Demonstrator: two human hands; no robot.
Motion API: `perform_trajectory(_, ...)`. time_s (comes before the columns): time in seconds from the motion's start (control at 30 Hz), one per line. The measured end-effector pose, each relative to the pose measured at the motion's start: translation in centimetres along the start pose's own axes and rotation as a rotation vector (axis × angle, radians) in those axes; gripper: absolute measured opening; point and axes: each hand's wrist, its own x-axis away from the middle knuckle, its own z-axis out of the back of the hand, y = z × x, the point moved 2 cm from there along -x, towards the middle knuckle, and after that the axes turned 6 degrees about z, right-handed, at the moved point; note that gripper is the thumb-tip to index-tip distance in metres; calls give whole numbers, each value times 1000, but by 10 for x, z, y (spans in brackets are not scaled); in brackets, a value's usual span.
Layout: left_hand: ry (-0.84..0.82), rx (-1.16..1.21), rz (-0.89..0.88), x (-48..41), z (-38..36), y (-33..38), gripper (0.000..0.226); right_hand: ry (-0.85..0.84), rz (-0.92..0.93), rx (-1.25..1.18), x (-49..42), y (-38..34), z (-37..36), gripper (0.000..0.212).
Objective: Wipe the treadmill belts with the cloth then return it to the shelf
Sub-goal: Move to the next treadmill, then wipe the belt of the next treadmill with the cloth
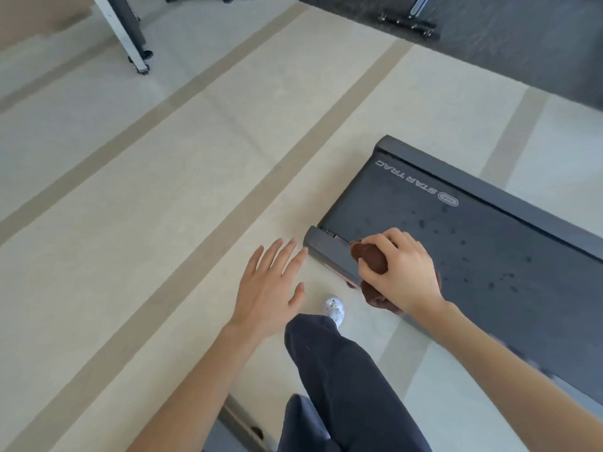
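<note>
A dark treadmill belt (456, 243) with white lettering and several dark wet spots lies on the right of the head view. My right hand (401, 272) is closed around a bunched brown cloth (372, 257), held over the belt's near side rail, close to the rear corner. My left hand (270, 288) hovers over the floor just left of that corner, fingers spread, holding nothing. The shelf is not in view.
Pale floor with tan stripes (195, 190) spreads to the left. My leg in dark trousers (339, 370) and a white shoe (334, 309) stand beside the treadmill. A wheeled frame (130, 37) is at the top left, dark speckled matting (522, 53) at the top right.
</note>
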Motion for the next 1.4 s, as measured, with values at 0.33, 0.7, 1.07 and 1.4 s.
perform_trajectory(0.33,-81,1,-108,-185,-9,14,53,6,-194,-20,-132,114,-10,23)
perform_trajectory(0.7,-143,-16,-214,-319,-91,-1,53,17,-328,-1,-194,217,-82,23)
perform_trajectory(1.07,-212,-62,-345,-430,-362,-44,53,76,-357,44,-208,350,-326,22)
perform_trajectory(1.4,-154,-27,-445,-512,-600,-64,53,92,-429,163,-202,496,-551,26)
